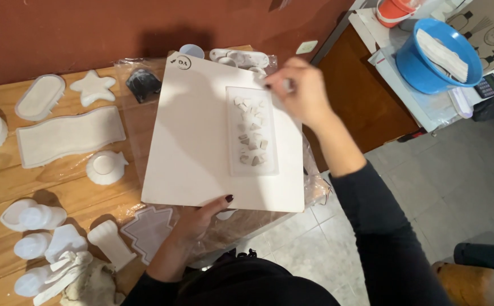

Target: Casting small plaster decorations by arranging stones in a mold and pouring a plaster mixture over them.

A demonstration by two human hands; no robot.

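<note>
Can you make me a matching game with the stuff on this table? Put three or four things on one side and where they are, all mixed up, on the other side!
Things:
1. star-shaped mould
2. blue bucket
3. tree-shaped mould
4. rectangular mould with small chips

Places:
A. lying on the pale board
B. near the red wall, at the far edge of the wooden table
C. just under the board's near edge, beside the left hand
D. on the white side table at the right

Pairs: 1-B, 2-D, 3-C, 4-A

star mould (pixel 93 88) | wavy tray (pixel 68 136) | blue bucket (pixel 414 65) — orange tub (pixel 394 11)
</note>
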